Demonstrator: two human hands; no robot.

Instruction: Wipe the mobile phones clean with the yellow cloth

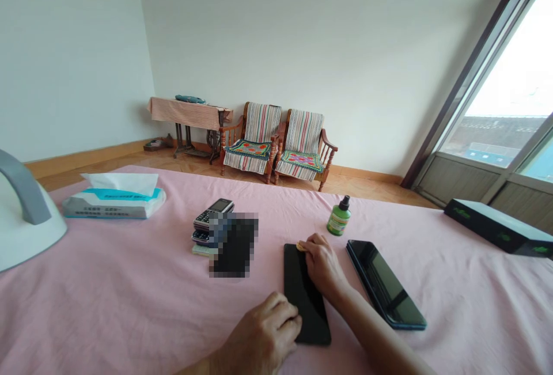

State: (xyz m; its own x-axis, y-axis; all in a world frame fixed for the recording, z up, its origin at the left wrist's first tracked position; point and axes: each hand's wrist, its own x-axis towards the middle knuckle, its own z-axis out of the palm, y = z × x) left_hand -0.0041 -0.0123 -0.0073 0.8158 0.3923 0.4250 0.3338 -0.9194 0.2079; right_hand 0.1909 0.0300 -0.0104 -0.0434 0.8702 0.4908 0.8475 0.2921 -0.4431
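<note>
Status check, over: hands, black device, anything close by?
Left hand at left edge of flat black rectangular device, near end. Right hand pinching small yellowish piece at far end. Green plastic bottle upright beyond.

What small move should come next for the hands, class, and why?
Probably draw the small yellowish piece nearer along the dark flat device: the right hand pinches it at the far end, the left hand rests at the near left edge, and bare surface lies between them.
</note>
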